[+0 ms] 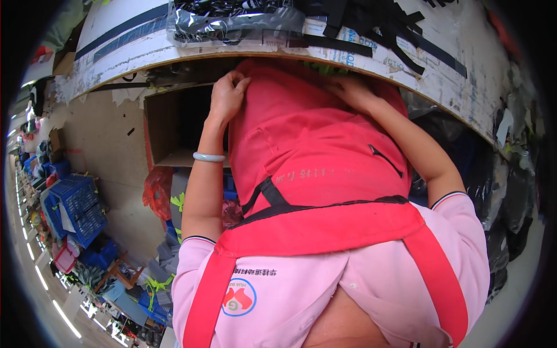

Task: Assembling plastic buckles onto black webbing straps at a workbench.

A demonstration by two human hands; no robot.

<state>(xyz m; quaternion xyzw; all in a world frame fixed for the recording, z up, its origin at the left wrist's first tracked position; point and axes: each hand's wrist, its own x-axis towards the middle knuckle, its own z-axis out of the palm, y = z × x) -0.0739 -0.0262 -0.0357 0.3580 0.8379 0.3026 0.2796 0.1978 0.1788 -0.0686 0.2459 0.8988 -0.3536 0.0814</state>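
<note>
A red apron (313,145) with black trim covers my lap and reaches under the table's front edge. At the apron's left edge is my left hand (228,95), its thumb and fingers closed on the red cloth. A pale bangle (209,157) circles that wrist. My right hand (353,93) lies over the apron's far right part, close below the table edge. Its fingertips are hidden or in shadow, so their grip does not show. Bright green strips (328,68) show beside it, partly under the table.
On the worn white table (139,49) lie a clear plastic bag of black parts (232,23) and black straps (377,29). Below stands an open cardboard box (180,122). Blue crates (78,209) and a red plastic bag (158,194) are to the left; dark plastic bags (493,197) are to the right.
</note>
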